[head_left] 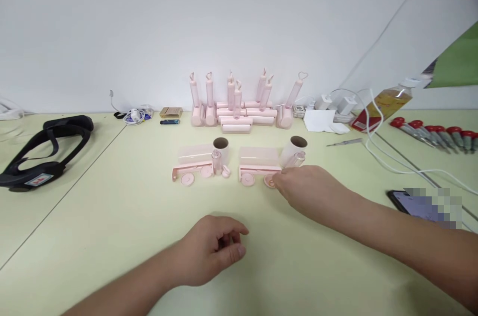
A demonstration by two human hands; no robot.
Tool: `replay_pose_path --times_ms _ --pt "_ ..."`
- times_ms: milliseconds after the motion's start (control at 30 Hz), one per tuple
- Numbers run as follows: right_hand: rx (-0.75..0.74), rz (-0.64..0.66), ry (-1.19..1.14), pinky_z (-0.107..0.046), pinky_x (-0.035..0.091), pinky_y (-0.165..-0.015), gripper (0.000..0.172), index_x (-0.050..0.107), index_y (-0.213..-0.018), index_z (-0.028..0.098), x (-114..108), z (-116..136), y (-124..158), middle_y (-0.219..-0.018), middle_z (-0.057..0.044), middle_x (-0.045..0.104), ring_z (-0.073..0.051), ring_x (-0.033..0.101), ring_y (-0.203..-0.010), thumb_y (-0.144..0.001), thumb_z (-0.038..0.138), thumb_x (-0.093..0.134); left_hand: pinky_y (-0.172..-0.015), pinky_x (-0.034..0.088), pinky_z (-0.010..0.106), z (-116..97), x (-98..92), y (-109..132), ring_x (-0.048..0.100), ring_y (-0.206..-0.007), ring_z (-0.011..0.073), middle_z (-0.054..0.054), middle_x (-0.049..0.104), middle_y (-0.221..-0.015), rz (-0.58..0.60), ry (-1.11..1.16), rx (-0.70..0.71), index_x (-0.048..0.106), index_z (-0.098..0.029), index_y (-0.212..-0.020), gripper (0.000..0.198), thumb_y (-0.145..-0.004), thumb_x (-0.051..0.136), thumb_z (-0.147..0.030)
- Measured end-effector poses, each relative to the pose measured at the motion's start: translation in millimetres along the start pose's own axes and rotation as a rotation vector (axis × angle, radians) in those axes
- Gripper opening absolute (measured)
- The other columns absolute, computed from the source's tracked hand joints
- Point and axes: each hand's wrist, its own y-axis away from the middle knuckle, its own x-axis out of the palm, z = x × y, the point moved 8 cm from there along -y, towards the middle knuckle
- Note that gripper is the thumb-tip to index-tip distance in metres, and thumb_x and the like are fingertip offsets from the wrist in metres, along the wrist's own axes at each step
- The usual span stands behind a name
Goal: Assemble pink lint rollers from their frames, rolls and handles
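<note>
My right hand (304, 189) reaches forward with its fingers bent together at a round pink end cap (269, 180). The fingertips are partly hidden, so what they pinch cannot be made out. Beside them lie a pink lint roller frame (257, 170), another round cap (247, 179), a translucent cover (258, 155), a clear pink handle (298, 159) and an upright white paper roll (294, 152). My left hand (212, 251) hovers nearer to me, holding nothing, fingers loosely curled and thumb apart. Farther left, similar parts surround a second paper roll (221, 149), including a frame (192, 171) and cap (187, 179).
Several assembled pink lint rollers (236, 124) stand along the wall. A black headset (45, 156) lies left. On the right are a screwdriver (344, 142), a drink bottle (386, 104), white cables (392, 157), a phone (414, 204) and several red-capped tubes (453, 131).
</note>
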Motion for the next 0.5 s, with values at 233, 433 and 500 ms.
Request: replay_pose_path --times_ms 233,433,500 --pt "0.097 0.117 0.028 -0.029 0.043 -0.056 0.03 0.069 -0.087 0.012 19 6 -24 -0.082 -0.014 0.07 -0.027 0.069 -0.078 -0.076 -0.005 0.047 -0.064 0.043 0.023 0 0.4 0 0.05 -0.071 0.0107 0.002 0.061 -0.088 -0.008 -0.001 0.027 0.064 -0.018 -0.108 0.024 -0.089 0.056 -0.031" --pt "0.085 0.121 0.036 -0.03 0.046 -0.058 0.031 0.07 -0.087 0.01 23 8 -29 -0.084 -0.015 0.07 -0.027 0.069 -0.08 -0.074 -0.007 0.047 -0.065 0.044 0.023 1 -0.4 0 0.051 -0.072 0.011 0.002 0.062 -0.089 -0.01 -0.017 0.024 0.065 -0.019 -0.108 0.025 -0.089 0.056 -0.031" --pt "0.046 0.105 0.055 -0.029 0.043 -0.057 0.029 0.069 -0.085 0.01 21 7 -31 -0.08 -0.014 0.069 -0.027 0.069 -0.077 -0.073 -0.006 0.048 -0.066 0.045 0.023 1 -0.6 0 0.052 -0.073 0.0113 0.002 0.062 -0.091 -0.011 -0.021 0.026 0.065 -0.019 -0.109 0.025 -0.089 0.056 -0.031"
